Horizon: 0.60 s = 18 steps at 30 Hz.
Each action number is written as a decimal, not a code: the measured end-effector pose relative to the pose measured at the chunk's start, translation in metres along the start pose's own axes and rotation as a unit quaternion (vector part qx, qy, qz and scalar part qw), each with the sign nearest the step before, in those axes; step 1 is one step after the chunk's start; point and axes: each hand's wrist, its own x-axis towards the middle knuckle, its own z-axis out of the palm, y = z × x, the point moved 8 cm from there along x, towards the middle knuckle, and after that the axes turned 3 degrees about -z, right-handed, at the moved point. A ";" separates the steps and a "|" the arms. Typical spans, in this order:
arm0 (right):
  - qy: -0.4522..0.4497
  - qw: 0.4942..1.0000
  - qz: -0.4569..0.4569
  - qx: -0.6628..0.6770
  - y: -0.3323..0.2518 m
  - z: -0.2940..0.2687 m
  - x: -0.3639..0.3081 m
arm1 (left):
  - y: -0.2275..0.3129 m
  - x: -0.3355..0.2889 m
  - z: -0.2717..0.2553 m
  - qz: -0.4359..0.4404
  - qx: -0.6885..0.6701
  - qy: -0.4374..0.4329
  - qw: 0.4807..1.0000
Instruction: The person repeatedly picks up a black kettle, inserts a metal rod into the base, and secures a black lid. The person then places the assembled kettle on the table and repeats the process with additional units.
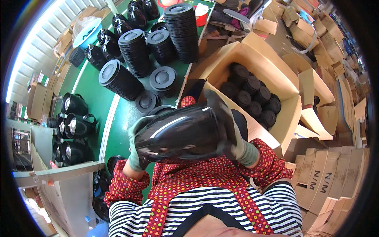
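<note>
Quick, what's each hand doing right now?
Left hand: holding the left end of a glossy black vessel.
Right hand: holding its right end.

A glossy black rounded vessel (177,135) is held sideways between the left hand (136,144) and right hand (233,132), reflecting pale streaks.

Lid stacks (134,53) stand beyond the vessel (177,134), left of the carton (272,67).

A packing workshop: black lids (181,37) stand stacked (whole towers of them) on a green worktop (98,98), an open carton (272,71) alongside, cardboard boxes (335,185) piled beyond.
</note>
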 end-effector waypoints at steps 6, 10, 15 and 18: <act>0.111 0.767 0.515 0.366 0.052 0.011 -0.037 | 0.103 -0.004 0.038 0.283 0.374 -0.077 0.880; 0.079 0.975 0.163 0.130 0.005 -0.007 -0.019 | 0.013 0.001 0.018 -0.125 -0.147 -0.036 0.981; 0.048 0.936 0.331 0.107 0.020 -0.006 -0.045 | 0.102 -0.003 0.041 0.269 0.285 -0.020 0.920; 0.188 0.863 0.437 0.169 0.002 -0.009 -0.036 | 0.099 -0.002 0.040 0.263 0.291 -0.038 0.919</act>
